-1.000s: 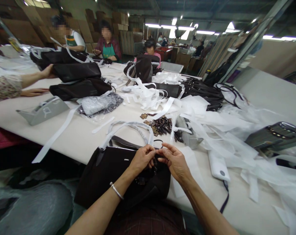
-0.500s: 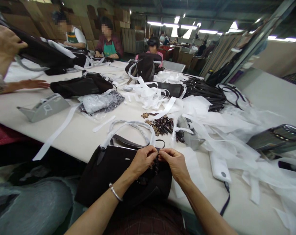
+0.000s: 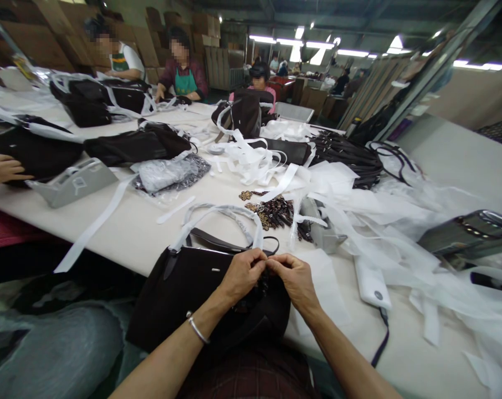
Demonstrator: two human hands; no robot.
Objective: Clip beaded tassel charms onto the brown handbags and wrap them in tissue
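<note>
A dark handbag [image 3: 180, 299] stands at the table's near edge, its two handles [image 3: 257, 224] wrapped in white. At the bag's upper right corner my left hand [image 3: 243, 272] and my right hand [image 3: 293, 277] meet, fingertips pinched together. A dark beaded bag charm [image 3: 262, 284] hangs from between them against the bag's front. A thin black loop [image 3: 275, 239] rises just behind the fingertips. The exact part each hand grips is mostly covered by the fingers. Beyond the bag lies a pile of similar charms [image 3: 276, 213], some with tan flower-shaped pieces.
Tape dispensers stand at left [image 3: 74, 183] and beside the charms. White wrapping sheets [image 3: 371, 221] and a white power bank [image 3: 371, 285] with a cable lie to the right. A co-worker's hand [image 3: 4, 169] rests by another dark bag [image 3: 30, 147]; more people sit across the table.
My hands stay at the same corner, with the right fingers shifted slightly closer to the left. At far left, the co-worker's raised bag has come down onto the table.
</note>
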